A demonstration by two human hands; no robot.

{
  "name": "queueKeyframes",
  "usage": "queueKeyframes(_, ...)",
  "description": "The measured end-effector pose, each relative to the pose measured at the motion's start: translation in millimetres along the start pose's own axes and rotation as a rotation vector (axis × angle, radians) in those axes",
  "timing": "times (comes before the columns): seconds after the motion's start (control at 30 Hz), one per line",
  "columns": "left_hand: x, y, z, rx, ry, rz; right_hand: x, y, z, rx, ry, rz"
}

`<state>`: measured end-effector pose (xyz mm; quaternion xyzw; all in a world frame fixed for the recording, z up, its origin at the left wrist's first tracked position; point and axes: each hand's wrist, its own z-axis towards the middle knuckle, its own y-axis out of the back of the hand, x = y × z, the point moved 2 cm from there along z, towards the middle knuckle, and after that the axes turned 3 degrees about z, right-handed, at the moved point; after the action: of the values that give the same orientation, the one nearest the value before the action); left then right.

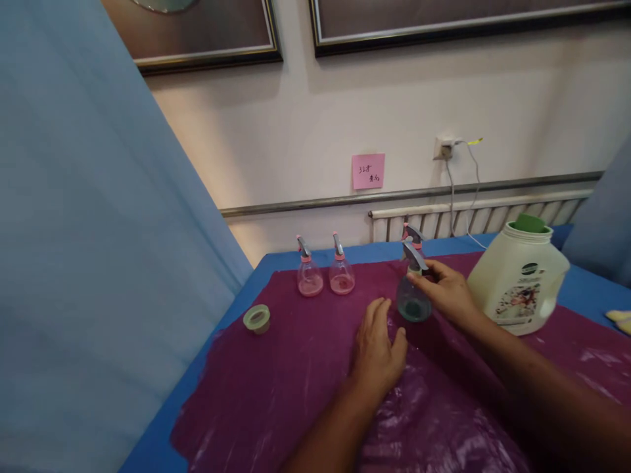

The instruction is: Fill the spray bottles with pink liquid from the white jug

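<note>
My right hand (446, 289) grips a clear spray bottle (414, 305) by its neck, just below the grey spray head. The bottle stands upright, with a little greenish liquid at its bottom. My left hand (378, 341) rests on the purple plastic sheet (305, 381), fingers stretched out and slightly bent, holding nothing, left of that bottle. Behind the gripped bottle shows the pink-and-grey head of another spray bottle (413, 235), its body mostly hidden. Two more spray bottles, one on the left (310, 279) and one on the right (342, 276), stand farther back with pinkish liquid inside.
A large cream jug (517, 276) with a green piece in its mouth stands right of my right hand. At the left lies a small pale-green lidded cup (257, 318). A blue curtain (98, 230) borders the left side; a radiator (483, 213) and cables are behind the table.
</note>
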<state>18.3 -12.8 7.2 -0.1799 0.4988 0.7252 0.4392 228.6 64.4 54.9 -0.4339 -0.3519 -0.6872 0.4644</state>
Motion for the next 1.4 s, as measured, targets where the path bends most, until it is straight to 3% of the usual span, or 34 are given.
queueKeyframes(0.17,-7.9,2.3,3.3,0.009,0.011,-0.002,5.7,-10.5,39.2,0.013,0.066,-0.055)
queueKeyframes(0.4,-10.1,2.5,1.7,0.029,-0.016,-0.002,-12.3,-68.3,89.0,0.029,0.092,-0.096)
queueKeyframes(0.57,-11.6,3.5,0.2,0.043,-0.022,0.017,-38.2,-93.8,102.7,0.017,0.079,-0.149)
queueKeyframes(0.73,-12.8,2.1,-0.5,0.058,-0.028,0.041,-54.5,-103.3,104.1,0.002,0.11,-0.192)
queueKeyframes(0.9,-11.2,1.2,1.2,0.059,-0.039,0.046,-47.9,-94.2,92.7,0.002,0.198,-0.221)
queueKeyframes(1.07,-11.6,1.3,3.6,0.062,-0.05,0.037,-37.8,-53.1,66.7,-0.163,0.292,-0.247)
queueKeyframes(1.2,-12.3,1.4,4.5,0.073,-0.045,0.021,-45.3,-25.8,69.8,-0.404,0.176,-0.31)
queueKeyframes(1.4,-9.7,2.2,3.6,0.06,-0.053,0.031,-66.2,-29.0,100.1,-0.412,-0.023,-0.317)
